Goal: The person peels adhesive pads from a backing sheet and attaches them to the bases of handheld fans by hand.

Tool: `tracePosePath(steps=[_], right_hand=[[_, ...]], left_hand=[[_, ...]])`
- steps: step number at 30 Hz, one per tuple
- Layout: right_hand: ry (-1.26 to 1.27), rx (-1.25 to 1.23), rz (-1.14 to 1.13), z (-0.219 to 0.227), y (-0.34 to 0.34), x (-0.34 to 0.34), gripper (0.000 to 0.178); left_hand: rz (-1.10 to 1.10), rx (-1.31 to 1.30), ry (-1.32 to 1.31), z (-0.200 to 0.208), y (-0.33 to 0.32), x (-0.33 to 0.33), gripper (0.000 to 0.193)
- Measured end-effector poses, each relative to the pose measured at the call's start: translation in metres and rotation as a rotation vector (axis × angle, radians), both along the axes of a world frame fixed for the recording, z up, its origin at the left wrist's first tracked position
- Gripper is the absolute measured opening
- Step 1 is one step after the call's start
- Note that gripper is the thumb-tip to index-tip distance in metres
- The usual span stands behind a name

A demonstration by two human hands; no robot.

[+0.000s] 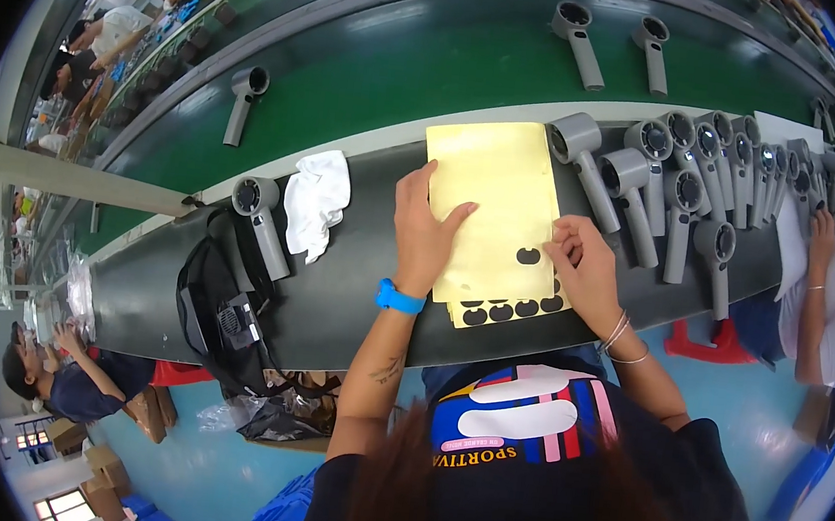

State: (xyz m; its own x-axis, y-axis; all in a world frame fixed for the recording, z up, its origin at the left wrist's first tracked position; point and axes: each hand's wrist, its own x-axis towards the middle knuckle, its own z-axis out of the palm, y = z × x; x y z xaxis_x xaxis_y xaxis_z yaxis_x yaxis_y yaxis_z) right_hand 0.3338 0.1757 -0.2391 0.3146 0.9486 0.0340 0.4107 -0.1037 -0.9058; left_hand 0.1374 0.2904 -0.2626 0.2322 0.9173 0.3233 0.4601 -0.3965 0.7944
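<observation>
A green conveyor belt (437, 61) runs behind the dark tabletop (355, 285), where grey handheld fan bodies (680, 200) stand in a row toward the right end. The yellow backing sheet (493, 182) lies at the middle of the tabletop, close to the near edge, with black oval stickers (501, 312) along its lower part. The left hand (425, 231) presses flat on the sheet, fingers spread open. The right hand (587, 272) pinches its fingers closed at the sheet's right edge, probably on one sticker. The thin sticker could fold or tear if peeled too fast.
</observation>
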Motion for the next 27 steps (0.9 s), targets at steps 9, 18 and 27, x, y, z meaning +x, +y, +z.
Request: tracePosePath(steps=[9, 18, 27], right_hand=[[-0.167, 0.128, 0.128, 0.006, -0.008, -0.003, 0.013], [-0.181, -0.009, 0.099, 0.008, -0.002, -0.009, 0.011], [-0.083, 0.296, 0.168, 0.047, 0.028, 0.035, 0.009]], left_hand=[[0.132, -0.136, -0.182, 0.002, -0.003, 0.002, 0.064], [0.067, 0.067, 0.062, 0.001, -0.011, 0.006, 0.05], [0.056, 0.023, 0.117, 0.002, -0.015, 0.008, 0.054]])
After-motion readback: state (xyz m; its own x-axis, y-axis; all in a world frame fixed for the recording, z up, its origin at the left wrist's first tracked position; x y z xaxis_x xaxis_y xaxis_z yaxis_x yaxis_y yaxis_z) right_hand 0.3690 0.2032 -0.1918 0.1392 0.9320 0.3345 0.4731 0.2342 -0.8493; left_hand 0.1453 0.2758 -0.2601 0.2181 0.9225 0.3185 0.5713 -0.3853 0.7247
